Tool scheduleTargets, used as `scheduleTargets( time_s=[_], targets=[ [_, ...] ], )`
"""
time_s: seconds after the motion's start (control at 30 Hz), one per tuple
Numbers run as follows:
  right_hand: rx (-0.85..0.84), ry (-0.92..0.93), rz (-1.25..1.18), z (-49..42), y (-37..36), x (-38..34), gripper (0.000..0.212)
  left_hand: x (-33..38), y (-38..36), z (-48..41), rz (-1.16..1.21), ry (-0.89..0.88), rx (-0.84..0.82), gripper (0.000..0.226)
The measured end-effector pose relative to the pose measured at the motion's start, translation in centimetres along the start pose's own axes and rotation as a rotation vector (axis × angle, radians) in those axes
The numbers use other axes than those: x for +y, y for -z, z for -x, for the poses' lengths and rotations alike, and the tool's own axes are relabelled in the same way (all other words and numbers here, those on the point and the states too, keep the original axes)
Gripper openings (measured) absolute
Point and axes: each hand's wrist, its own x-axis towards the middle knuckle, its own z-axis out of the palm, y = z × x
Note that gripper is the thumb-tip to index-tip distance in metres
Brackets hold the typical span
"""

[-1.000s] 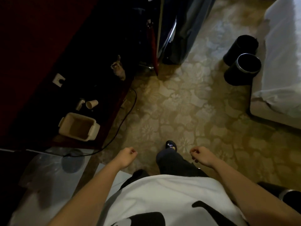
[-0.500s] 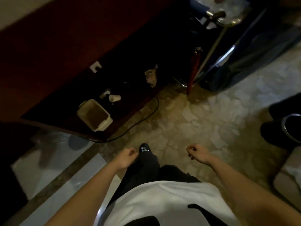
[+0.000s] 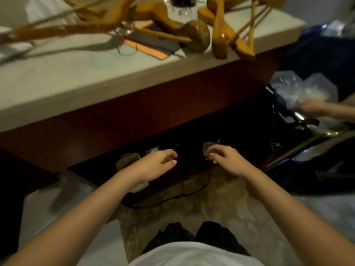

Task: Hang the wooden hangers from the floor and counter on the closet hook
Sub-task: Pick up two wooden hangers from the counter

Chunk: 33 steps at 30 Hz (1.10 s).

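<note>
Grip is taken on nothing: the left hand and right hand are held loosely curled and apart, below the surface. Wooden hangers are piled in a tangle on it, one jutting past the edge. If one is pulled, others could be dragged off, or what looks like glassware behind them could be toppled.

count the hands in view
3. The left hand and right hand side by side at centre, holding nothing; another person's hand at the right edge by clear plastic. That person's other hand is out of view.
</note>
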Motion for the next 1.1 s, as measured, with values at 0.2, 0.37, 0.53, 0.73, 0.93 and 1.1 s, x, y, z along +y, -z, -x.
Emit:
scheduleTargets(
  time_s=[0.2,0.37,0.53,0.73,0.93,1.1],
  targets=[
    [0.013,0.268,0.051,-2.4,8.6,-7.1,0.026,7.4,7.1,1.0,-0.129,-0.143,0.198,0.034],
    [0.020,0.502,0.120,-2.2,15.2,-11.7,0.023,12.2,11.1,2.3,-0.202,-0.174,0.417,0.031],
    [-0.034,0.673,0.174,-2.8,20.5,-14.4,0.024,16.1,14.4,2.7,-0.241,-0.183,0.569,0.030],
    [-0.016,0.766,0.141,-7.5,25.5,-15.6,0.017,19.2,17.8,0.2,-0.264,-0.117,0.687,0.028],
    [0.100,0.716,0.290,-14.4,29.8,-15.1,0.026,21.4,20.2,-4.6,-0.270,0.025,0.643,0.037],
    [0.198,0.560,0.479,-21.5,32.6,-13.0,0.038,22.8,20.7,-9.5,-0.297,0.139,0.570,0.049]
  ],
)
